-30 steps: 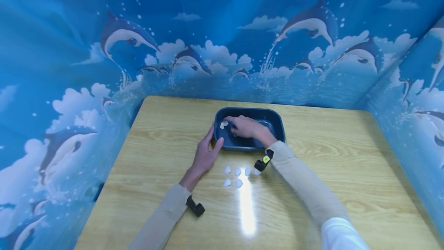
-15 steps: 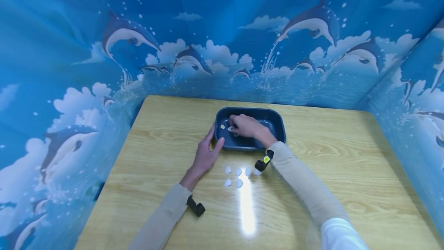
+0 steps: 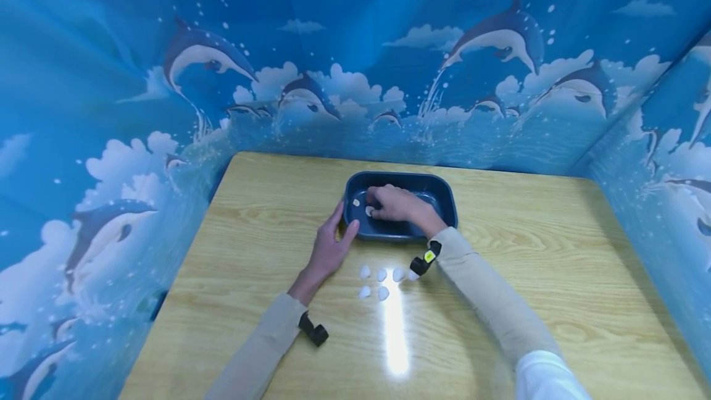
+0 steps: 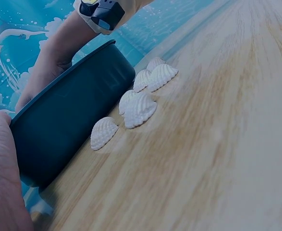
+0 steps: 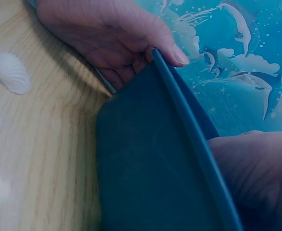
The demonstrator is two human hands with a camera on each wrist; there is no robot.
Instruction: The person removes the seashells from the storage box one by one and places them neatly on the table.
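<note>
A dark blue tub stands on the wooden table. My left hand grips its left end, thumb over the rim and fingers against the outer wall. Inside the tub, my right hand has its fingers curled down, with a small pale seashell at its thumb and fingertips. Another small shell lies near the tub's left end. In the left wrist view, the right hand reaches over the rim, its fingertips hidden by the wall. In the right wrist view, the left thumb hooks over the rim.
In front of the tub, several white ribbed seashells lie in two rows on the table. One is partly covered by the right wrist camera. A blue dolphin-print curtain borders the table's back and sides.
My right hand has drawn one shell rightward from the tub's left end, curling its pointing finger. That shell has since shifted slightly toward the tub's near side. My left hand has stayed on the tub.
</note>
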